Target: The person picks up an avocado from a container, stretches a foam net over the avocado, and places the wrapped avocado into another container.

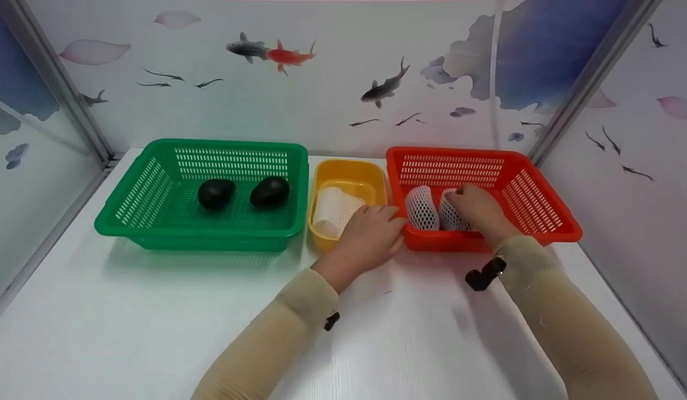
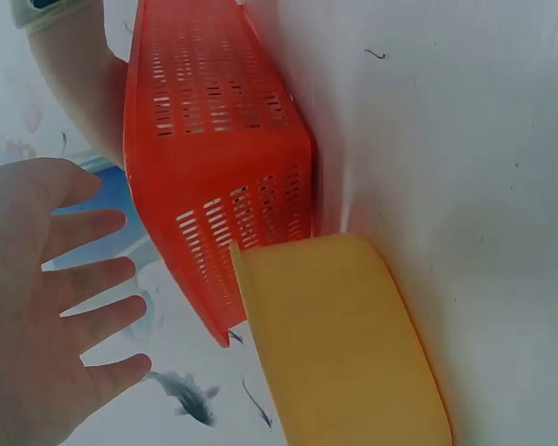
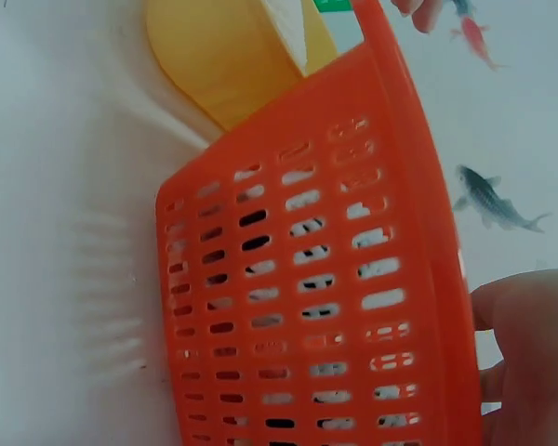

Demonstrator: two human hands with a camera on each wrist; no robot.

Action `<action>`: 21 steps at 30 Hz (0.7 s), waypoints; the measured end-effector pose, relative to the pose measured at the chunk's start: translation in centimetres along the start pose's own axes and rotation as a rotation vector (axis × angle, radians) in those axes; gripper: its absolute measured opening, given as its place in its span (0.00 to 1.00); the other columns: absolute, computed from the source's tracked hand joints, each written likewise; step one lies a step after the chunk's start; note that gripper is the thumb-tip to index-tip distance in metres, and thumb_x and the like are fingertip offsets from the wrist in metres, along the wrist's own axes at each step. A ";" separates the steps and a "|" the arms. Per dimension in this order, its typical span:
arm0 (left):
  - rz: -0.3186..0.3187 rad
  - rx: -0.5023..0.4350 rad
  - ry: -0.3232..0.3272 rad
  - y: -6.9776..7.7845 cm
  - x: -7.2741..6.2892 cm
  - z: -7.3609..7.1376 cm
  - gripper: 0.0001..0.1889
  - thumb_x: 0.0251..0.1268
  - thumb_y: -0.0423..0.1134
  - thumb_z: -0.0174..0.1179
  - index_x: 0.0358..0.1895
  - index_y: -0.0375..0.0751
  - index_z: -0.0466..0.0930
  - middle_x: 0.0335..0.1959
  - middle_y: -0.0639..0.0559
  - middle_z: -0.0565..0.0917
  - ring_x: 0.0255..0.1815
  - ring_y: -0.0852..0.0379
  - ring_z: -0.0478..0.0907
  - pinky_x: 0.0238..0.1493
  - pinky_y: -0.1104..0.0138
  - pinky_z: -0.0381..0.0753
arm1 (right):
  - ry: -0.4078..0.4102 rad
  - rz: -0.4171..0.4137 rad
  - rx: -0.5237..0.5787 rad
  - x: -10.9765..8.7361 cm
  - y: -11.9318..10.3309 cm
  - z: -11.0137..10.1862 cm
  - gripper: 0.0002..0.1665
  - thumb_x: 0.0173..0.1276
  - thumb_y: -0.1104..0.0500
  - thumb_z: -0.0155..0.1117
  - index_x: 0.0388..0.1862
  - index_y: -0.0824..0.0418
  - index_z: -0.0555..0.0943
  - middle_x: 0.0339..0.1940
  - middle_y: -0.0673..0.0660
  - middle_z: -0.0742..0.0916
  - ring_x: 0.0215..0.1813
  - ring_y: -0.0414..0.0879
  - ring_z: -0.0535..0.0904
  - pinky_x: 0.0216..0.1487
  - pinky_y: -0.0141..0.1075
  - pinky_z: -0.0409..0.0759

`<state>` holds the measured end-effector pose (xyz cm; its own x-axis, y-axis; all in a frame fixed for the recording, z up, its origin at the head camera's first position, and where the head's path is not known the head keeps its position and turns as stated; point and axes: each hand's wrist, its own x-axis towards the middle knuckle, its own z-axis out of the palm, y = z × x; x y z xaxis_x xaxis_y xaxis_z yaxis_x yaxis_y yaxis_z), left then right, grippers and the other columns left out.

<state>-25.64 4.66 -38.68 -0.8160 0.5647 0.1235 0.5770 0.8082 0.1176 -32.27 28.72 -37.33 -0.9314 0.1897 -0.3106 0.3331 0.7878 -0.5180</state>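
My right hand reaches into the red basket and grips a dark fruit in a white foam net. A second netted fruit lies just left of it. In the right wrist view the basket wall hides most of the fingers and the fruit. My left hand is over the right side of the yellow tub, fingertips near the red basket's left rim. Its fingers are spread and hold nothing in the left wrist view. White foam nets lie in the tub.
At the left stands a green basket with two dark avocado-like fruits inside. All three containers stand in a row at the back of the white table. Behind them rises a wall panel with painted fish; side panels flank the table.
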 end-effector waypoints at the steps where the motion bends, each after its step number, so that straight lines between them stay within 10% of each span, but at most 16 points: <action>1: -0.003 -0.001 0.009 -0.2 -0.2 -0.1 0.23 0.70 0.54 0.54 0.66 0.56 0.74 0.66 0.56 0.72 0.67 0.54 0.65 0.70 0.54 0.59 | 0.002 -0.004 -0.008 -0.1 -0.1 0.0 0.33 0.76 0.41 0.47 0.67 0.63 0.64 0.59 0.64 0.74 0.56 0.58 0.68 0.60 0.54 0.71; 12: -0.044 0.003 0.058 -3.7 -2.8 -1.5 0.21 0.71 0.52 0.55 0.62 0.50 0.77 0.58 0.54 0.78 0.56 0.52 0.71 0.63 0.58 0.69 | 0.019 -0.107 -0.091 -1.8 -3.0 1.0 0.30 0.74 0.43 0.52 0.66 0.61 0.67 0.59 0.62 0.76 0.55 0.57 0.71 0.59 0.54 0.73; 21: 0.069 0.050 0.366 -7.8 -4.7 -2.7 0.12 0.70 0.43 0.56 0.48 0.42 0.84 0.43 0.48 0.83 0.42 0.49 0.78 0.45 0.60 0.79 | 0.127 -0.321 -0.094 -3.5 -5.6 3.5 0.26 0.73 0.42 0.55 0.61 0.56 0.74 0.55 0.55 0.80 0.55 0.53 0.73 0.60 0.52 0.73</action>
<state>-26.21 -4.76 -37.52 -0.7040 0.5285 0.4744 0.6206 0.7826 0.0493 -30.35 21.55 -36.11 -0.9992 -0.0094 -0.0398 0.0116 0.8686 -0.4954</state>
